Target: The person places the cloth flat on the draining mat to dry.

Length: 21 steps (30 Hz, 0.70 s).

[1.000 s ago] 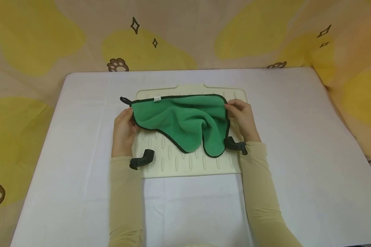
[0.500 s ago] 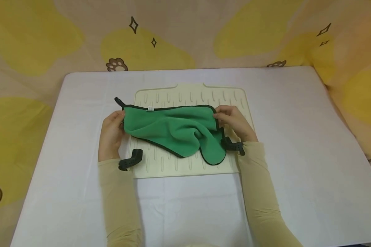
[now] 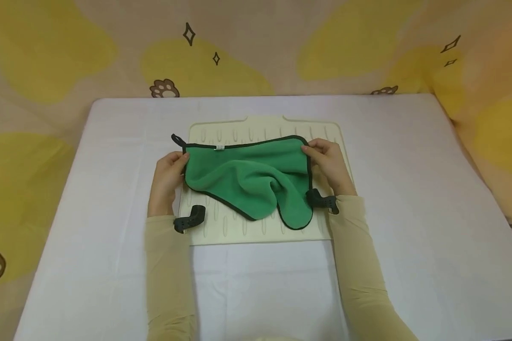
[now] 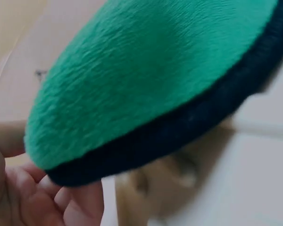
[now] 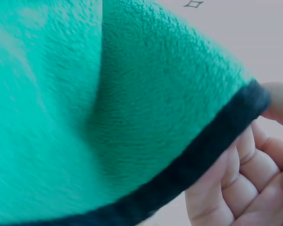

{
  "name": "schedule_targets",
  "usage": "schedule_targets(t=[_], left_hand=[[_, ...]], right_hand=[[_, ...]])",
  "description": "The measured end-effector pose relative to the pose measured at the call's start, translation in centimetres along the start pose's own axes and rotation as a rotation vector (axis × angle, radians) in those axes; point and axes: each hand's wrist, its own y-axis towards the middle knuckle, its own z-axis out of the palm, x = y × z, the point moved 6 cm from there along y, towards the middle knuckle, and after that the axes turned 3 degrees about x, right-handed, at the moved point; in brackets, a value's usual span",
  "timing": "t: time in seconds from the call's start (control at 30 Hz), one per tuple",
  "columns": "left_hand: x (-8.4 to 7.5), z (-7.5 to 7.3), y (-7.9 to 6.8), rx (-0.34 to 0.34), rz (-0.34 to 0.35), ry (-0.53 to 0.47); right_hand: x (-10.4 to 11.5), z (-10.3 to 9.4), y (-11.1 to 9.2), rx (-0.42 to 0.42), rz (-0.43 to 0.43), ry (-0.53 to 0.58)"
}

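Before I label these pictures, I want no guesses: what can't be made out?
Head: print on the white tag, too small.
Head: middle of the pale mat, covered by the green cloth.
Left wrist: part of the left hand, cut off by the picture's left edge.
Right wrist: part of the right hand, cut off by the picture's right edge.

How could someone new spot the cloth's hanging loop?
On the white table lies a cream mat, partly hidden by a green cloth. Go to the cloth's corner by the left hand. The black hanging loop juts out there, unlike the white label on the upper edge.
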Motion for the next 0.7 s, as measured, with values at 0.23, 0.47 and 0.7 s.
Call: schedule_targets(t=[0.23, 0.47, 0.7], left_hand=[[-2.8, 0.8, 1.5, -0.080, 0.094, 0.247], [-3.5, 2.0, 3.3, -0.107, 0.111, 0.344], [-1.2, 3.4, 3.2, 0.018, 0.027, 0.402]], right_hand=[[0.4, -2.3, 0.9, -0.067, 0.031, -0.042], [0.0, -3.7, 1.8, -0.150, 0.046, -0.014], [-1.1, -4.6, 2.3, -0.193, 0.100, -0.073]])
